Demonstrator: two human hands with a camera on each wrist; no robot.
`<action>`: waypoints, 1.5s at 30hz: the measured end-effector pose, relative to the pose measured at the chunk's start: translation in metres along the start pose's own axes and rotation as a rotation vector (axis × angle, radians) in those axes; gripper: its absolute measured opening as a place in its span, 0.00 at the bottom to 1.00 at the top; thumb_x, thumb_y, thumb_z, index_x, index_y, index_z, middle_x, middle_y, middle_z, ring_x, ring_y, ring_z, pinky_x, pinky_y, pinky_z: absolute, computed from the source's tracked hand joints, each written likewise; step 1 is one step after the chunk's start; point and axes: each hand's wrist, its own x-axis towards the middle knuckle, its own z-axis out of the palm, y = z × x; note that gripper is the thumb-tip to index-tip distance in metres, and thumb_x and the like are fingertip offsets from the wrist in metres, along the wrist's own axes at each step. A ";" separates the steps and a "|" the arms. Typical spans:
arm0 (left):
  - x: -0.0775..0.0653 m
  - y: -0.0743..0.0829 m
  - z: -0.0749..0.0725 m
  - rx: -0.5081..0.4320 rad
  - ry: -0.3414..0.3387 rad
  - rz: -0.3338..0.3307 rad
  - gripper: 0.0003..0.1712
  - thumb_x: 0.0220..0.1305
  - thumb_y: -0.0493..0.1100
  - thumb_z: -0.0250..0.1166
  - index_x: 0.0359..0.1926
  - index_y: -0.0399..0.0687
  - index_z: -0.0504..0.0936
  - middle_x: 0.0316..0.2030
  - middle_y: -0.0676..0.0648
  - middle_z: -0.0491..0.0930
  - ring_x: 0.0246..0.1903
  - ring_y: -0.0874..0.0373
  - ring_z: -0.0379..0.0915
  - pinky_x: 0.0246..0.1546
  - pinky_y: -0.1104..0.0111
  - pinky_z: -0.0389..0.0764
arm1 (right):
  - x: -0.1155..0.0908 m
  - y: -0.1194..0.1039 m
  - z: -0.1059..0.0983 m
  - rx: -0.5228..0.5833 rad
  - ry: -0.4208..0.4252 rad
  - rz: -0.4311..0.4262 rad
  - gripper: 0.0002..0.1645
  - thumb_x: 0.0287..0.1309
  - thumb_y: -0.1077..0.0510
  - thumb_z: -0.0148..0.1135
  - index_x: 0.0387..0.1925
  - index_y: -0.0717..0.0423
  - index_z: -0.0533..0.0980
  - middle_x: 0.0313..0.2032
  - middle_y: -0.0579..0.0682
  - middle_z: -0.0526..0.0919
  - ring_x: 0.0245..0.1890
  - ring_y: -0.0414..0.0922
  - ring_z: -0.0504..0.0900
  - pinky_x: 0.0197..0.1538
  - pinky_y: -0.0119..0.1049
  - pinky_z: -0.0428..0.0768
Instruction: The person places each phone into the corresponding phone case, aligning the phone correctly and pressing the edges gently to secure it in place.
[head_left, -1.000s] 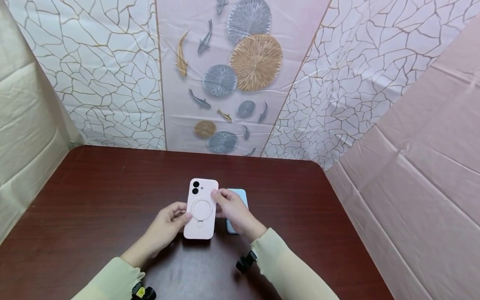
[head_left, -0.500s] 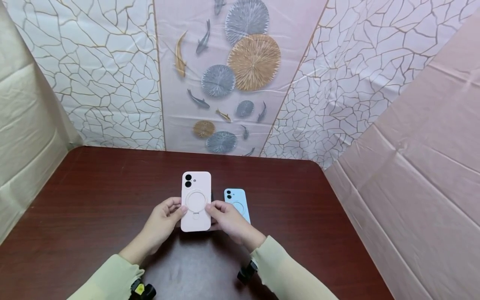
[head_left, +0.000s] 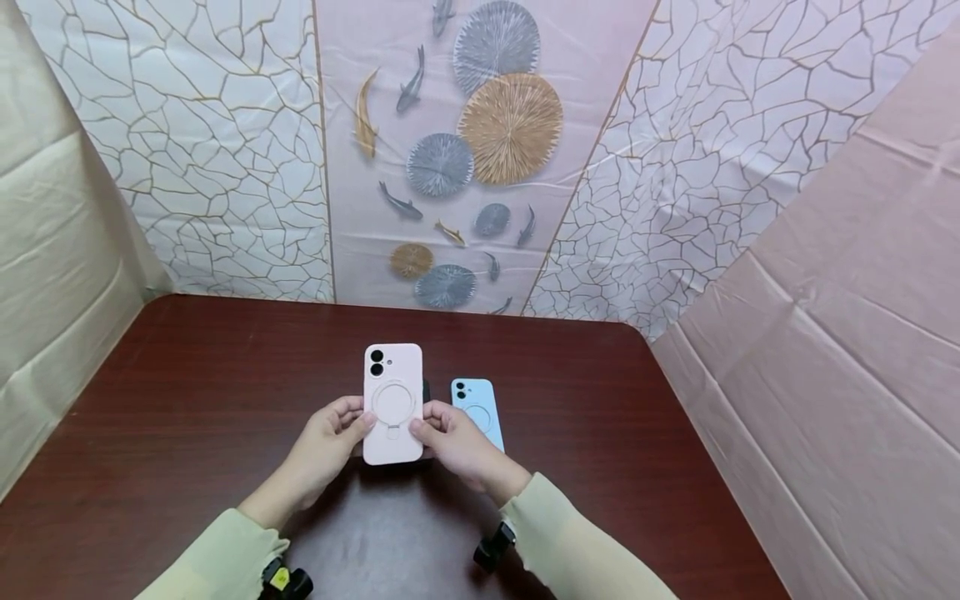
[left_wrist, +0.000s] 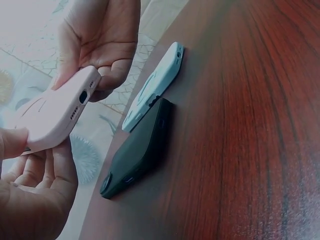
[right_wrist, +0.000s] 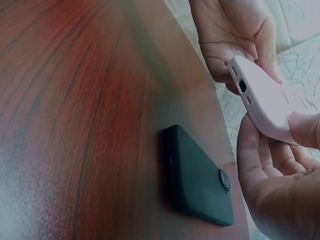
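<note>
Both hands hold a pale pink phone case above the table, its back with a ring and two dark camera openings facing up. I cannot tell whether a phone is inside. My left hand grips the left edge, thumb on the back and fingers beneath. On the right edge, my right hand pinches it the same way. Below it on the table lies a black phone, mostly hidden in the head view. A light blue phone case lies beside the black one, partly covered by my right hand.
The dark red-brown wooden table has rounded far corners. Patterned fabric hangs behind it, with plain fabric sheets at the sides. A dark camera is strapped to each wrist.
The pink phone case has moved slightly up and left. My right hand has slid down its right edge, uncovering more of the blue case. Over the last half second little has changed.
</note>
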 end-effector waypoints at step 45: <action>-0.001 -0.003 -0.005 0.028 -0.167 0.006 0.22 0.62 0.27 0.62 0.54 0.24 0.65 0.43 0.34 0.77 0.39 0.50 0.80 0.44 0.57 0.81 | 0.005 0.010 -0.019 0.162 -0.077 0.093 0.13 0.68 0.62 0.55 0.48 0.68 0.72 0.36 0.54 0.83 0.34 0.46 0.83 0.44 0.39 0.82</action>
